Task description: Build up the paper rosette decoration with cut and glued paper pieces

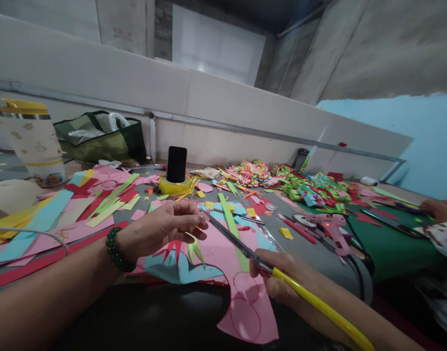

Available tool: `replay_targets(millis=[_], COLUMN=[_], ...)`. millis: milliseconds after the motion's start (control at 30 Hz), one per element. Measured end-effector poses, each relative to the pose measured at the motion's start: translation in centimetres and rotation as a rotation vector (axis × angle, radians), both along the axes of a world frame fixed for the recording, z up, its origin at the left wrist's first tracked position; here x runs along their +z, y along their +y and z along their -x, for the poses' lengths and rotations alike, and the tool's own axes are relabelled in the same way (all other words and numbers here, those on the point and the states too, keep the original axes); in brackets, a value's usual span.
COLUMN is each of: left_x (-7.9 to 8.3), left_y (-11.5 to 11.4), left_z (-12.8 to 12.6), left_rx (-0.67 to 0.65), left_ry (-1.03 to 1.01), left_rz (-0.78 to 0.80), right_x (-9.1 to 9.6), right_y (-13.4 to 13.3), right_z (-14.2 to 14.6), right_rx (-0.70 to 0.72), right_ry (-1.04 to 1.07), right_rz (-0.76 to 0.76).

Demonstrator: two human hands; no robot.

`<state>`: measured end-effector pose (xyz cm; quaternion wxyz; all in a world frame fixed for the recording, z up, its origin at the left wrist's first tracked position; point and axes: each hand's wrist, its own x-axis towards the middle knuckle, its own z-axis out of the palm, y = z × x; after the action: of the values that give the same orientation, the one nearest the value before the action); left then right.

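Note:
My right hand (282, 278) grips a pair of scissors (241, 246) with yellow handles. Their long metal blades point up and left to the fingertips of my left hand (175, 222). Those fingers are pinched together, and what they hold, perhaps a small pale scrap at the blade tip, is too small to make out. Below both hands lies a large pink sheet (247, 312) with circles drawn on it in red and a curved cut edge. A light blue sheet (168, 268) and a green strip (229, 219) lie near it, with spiky red and green cut pieces.
At the back stands a phone (176, 165) by a yellow tape roll (174, 186). On the left are a tumbler (33, 146), a green bag (102, 139) and coloured strips. A pink glue gun (331, 229) lies right, and another person's hand (441, 209) is at the far right.

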<state>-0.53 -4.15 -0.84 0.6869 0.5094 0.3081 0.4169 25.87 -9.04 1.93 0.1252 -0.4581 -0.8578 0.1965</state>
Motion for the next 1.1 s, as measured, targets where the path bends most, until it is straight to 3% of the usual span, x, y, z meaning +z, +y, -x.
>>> replay_targets(millis=[100,500,867,1033,1100], left_x=[0.0,-0.3,0.1,0.3,0.2], left_y=[0.0,0.2,-0.2,-0.7,-0.7], left_z=[0.0,-0.1,-0.3,-1.0,-1.0], left_rx=[-0.006,0.028,0.048,0.233,0.212], left_ry=[-0.033,-0.035,0.146,0.288,0.253], left_rz=[-0.008,-0.009,-0.135,-0.329,-0.344], right_x=[0.2,0.2,0.0,0.2,0.3], right_y=[-0.2,0.0,0.0,0.4,0.6], right_z=[0.1,-0.2,-0.6,-1.3,-1.6], right_rx=[0.014,0.009,-0.007,-0.005,-0.003], right_ry=[0.042,0.075,0.076,0.024,-0.033], right_rz=[0.053,0.026,0.004,-0.049,-0.074])
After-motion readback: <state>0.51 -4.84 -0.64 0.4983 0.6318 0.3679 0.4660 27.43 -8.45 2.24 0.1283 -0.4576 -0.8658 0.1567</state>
